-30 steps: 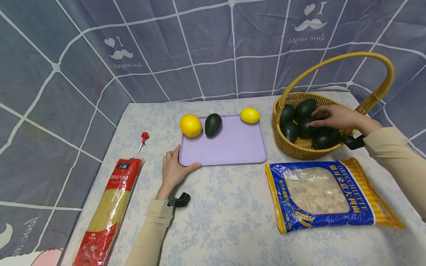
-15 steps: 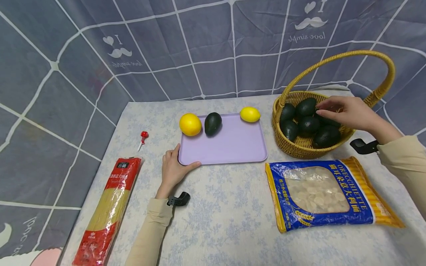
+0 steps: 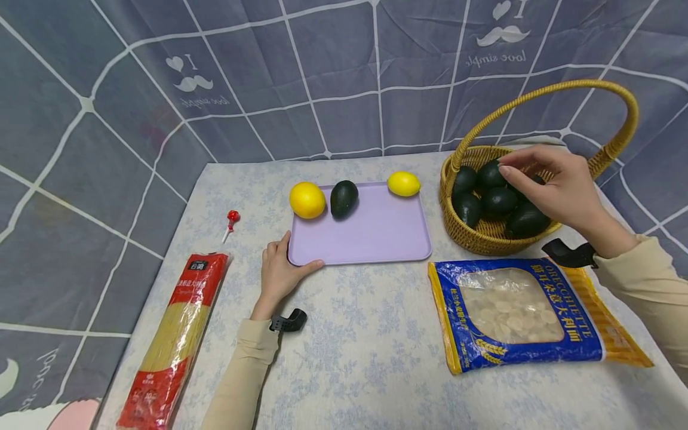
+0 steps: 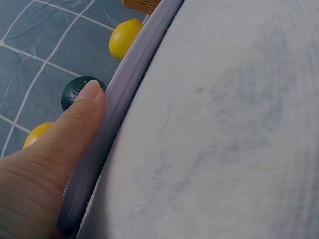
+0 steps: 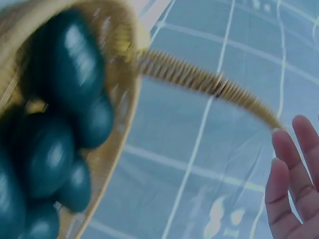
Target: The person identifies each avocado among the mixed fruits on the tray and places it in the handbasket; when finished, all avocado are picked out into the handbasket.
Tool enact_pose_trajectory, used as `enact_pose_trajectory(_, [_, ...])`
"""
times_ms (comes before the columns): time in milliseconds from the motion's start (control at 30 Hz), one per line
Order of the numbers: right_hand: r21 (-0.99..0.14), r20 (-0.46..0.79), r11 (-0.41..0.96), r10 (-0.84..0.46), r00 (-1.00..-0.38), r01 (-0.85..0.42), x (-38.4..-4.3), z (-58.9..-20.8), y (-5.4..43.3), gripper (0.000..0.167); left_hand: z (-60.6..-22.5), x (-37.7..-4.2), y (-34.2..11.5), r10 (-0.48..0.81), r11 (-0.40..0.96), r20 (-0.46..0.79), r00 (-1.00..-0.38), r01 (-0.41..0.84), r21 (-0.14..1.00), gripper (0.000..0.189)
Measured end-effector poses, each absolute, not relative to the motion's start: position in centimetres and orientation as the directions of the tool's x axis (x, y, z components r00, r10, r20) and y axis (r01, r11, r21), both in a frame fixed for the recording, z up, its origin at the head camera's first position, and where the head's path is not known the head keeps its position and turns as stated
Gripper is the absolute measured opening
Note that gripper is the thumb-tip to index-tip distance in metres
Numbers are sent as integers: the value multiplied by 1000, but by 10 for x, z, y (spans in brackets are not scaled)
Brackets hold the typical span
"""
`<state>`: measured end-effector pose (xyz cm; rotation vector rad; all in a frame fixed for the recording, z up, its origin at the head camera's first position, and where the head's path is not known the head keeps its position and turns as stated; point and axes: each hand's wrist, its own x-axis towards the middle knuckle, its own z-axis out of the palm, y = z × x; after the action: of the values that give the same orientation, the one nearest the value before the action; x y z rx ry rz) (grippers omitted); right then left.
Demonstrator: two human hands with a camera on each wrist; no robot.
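My left hand (image 3: 276, 272) rests at the front left corner of a lilac tray (image 3: 371, 236), its thumb along the front edge and its fingers by the left side. In the left wrist view the straight thumb (image 4: 75, 122) lies against the rim. An avocado (image 3: 344, 200) and a round yellow-orange fruit (image 3: 307, 200) sit at the tray's back left, a lemon (image 3: 404, 184) at its back right. My right hand (image 3: 564, 185) hovers over the wicker basket (image 3: 475, 242) of several avocados (image 3: 498, 203). Its fingers are loosely bent; nothing shows in them.
The basket's tall handle (image 3: 543, 92) arches above the fruit. A blue and yellow orecchiette bag (image 3: 505, 316) lies in front of the basket. At left lie a red pack of spaghetti (image 3: 177, 337) and a red lollipop (image 3: 232, 220). A grey grid-patterned curtain (image 3: 344, 77) hangs behind the table.
My right hand has lifted off the avocados, first moving right, then slightly nearer and higher above the basket. The left hand and tray stay in place.
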<state>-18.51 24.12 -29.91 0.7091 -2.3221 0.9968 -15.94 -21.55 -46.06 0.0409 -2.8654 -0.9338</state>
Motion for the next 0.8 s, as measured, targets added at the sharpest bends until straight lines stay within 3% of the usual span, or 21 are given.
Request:
enact_pose_trajectory(133, [-467, 695, 503, -299, -654, -727, -177, -290, 213, 13, -461, -159, -216, -67, 810, 109, -992, 10, 586, 108])
enact_pose_trajectory(233, [-467, 705, 465, -318, -635, -752, -178, -292, 197, 13, -460, -159, -216, -68, 810, 109, -992, 9, 587, 108])
enact_pose_trajectory(600, [-535, 685, 409, -302, -663, -739, -210, -321, 153, 22, -459, -158, -215, -64, 806, 116, -991, 17, 592, 108])
enact_pose_trajectory(800, [-600, 606, 428, -309, -733, -676, -222, -331, 127, 16, -460, -158, -216, -64, 805, 111, -992, 15, 593, 108])
